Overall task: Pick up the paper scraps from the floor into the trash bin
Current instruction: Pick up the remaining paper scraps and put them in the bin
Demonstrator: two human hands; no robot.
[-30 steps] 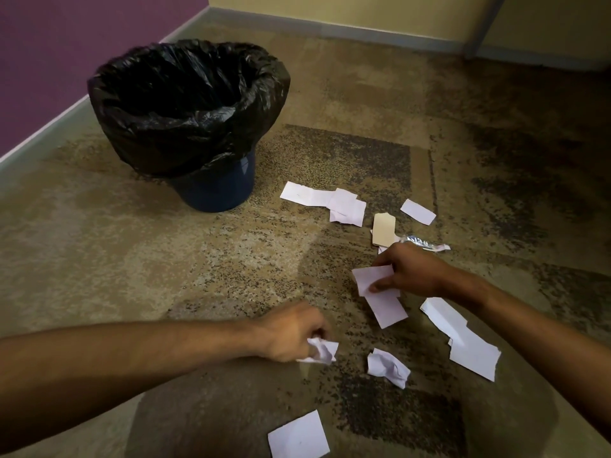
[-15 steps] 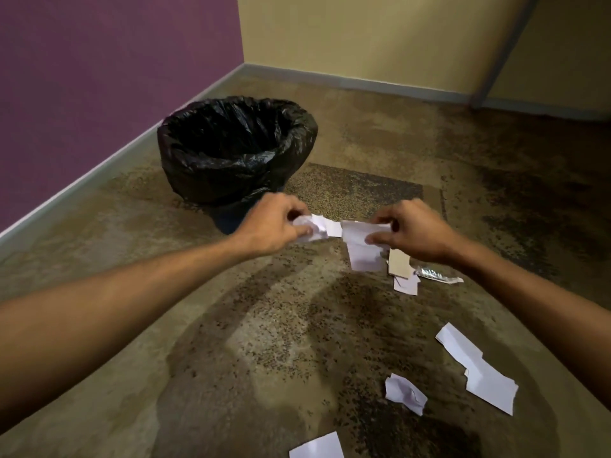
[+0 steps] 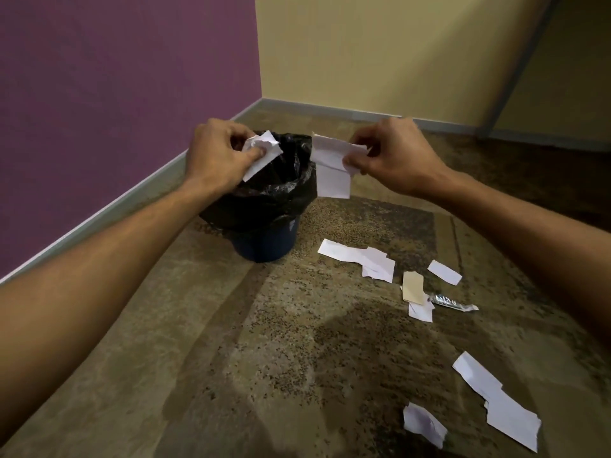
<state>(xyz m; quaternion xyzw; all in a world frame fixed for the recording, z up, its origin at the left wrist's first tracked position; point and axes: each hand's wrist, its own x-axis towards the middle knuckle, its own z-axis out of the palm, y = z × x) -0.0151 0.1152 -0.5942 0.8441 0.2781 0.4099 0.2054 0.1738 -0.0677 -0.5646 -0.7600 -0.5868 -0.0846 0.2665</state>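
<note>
The blue trash bin (image 3: 264, 244) with a black bag liner (image 3: 281, 196) stands near the purple wall. My left hand (image 3: 218, 153) holds a crumpled white paper scrap (image 3: 263, 150) over the bin's opening. My right hand (image 3: 393, 157) grips flat white paper scraps (image 3: 330, 170) that hang just beside the bin's right rim. Several white scraps lie on the carpet: a cluster (image 3: 363, 259) right of the bin, a small one (image 3: 444, 272), a long torn piece (image 3: 496, 401) and a crumpled one (image 3: 423, 424) at the lower right.
A tan card piece (image 3: 413, 287) and a silver foil wrapper (image 3: 453, 304) lie among the scraps. The purple wall (image 3: 115, 94) runs along the left, the yellow wall (image 3: 380, 51) at the back. Mottled carpet (image 3: 264, 358) covers the floor.
Both hands have lifted off the floor with their paper scraps and moved up and forward to the bin's opening. The view has tilted upward.
</note>
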